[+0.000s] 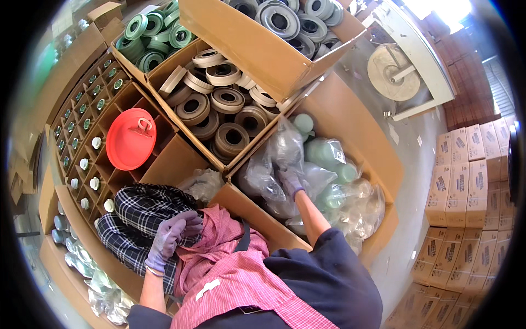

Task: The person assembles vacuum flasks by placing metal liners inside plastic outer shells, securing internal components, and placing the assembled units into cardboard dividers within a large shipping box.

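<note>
My right hand [289,182], in a lavender glove, reaches down into an open carton [359,134] of clear and pale green bagged pieces. Its fingers close on a clear plastic bag [286,147] with a rounded, see-through piece inside. My left hand [167,238], gloved the same way, is raised over my lap. Its fingers are curled together, and whatever lies in them, if anything, is hidden. Black-and-white checked cloth [145,205] and a pink checked apron [230,293] lie around and below it.
A red round lid [131,140] rests on a divided carton [127,94] of bottles at left. Ahead, open cartons hold brown rings [233,140], green rings [153,23] and grey rings [278,21]. Sealed boxes [456,189] are stacked at right, below a machine with a reel [392,71].
</note>
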`<state>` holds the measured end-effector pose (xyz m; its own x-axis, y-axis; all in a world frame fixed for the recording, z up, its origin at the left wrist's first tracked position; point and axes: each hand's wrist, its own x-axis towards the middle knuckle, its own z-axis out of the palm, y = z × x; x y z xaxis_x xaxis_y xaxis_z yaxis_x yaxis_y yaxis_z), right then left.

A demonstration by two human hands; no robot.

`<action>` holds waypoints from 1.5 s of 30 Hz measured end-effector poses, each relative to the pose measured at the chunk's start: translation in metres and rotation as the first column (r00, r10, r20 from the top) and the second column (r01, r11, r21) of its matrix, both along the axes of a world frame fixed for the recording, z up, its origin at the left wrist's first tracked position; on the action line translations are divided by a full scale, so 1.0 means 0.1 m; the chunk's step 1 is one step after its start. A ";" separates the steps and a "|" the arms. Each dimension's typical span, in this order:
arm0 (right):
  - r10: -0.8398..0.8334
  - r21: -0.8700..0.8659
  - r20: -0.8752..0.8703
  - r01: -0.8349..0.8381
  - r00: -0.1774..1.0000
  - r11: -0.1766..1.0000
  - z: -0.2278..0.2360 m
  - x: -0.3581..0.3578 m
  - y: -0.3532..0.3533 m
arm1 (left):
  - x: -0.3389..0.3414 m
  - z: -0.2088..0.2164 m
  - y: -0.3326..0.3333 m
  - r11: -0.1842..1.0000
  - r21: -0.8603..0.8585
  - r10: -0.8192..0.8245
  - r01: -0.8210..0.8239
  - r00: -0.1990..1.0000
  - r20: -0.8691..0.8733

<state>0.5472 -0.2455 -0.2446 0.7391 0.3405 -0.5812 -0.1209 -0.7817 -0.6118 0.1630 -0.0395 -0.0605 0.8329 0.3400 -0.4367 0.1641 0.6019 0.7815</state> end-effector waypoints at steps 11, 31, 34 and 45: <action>0.435 -0.395 0.590 -0.226 0.680 0.890 0.71 1.71 0.78 | -0.02 0.00 0.04 0.984 -0.126 0.133 -0.127 0.991 0.036; 0.553 0.659 -0.063 -0.381 0.831 0.648 2.26 -0.22 1.10 | 1.24 0.44 0.16 0.821 0.520 0.181 -0.235 0.971 0.154; 0.522 -0.306 0.625 -0.433 0.580 0.848 1.03 1.38 0.61 | 0.92 0.31 1.10 0.423 0.906 0.403 0.014 0.893 -0.202; 0.523 -0.455 0.788 -0.267 0.325 0.850 0.54 1.76 0.17 | 0.12 -0.51 2.15 0.145 0.767 0.621 0.625 0.546 -0.563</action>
<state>0.7236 -0.2287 -0.1903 0.6767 0.7124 0.1860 0.7243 -0.6895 0.0059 0.1748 0.1757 -0.1116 0.4241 0.9027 -0.0731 0.9016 -0.4133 0.1277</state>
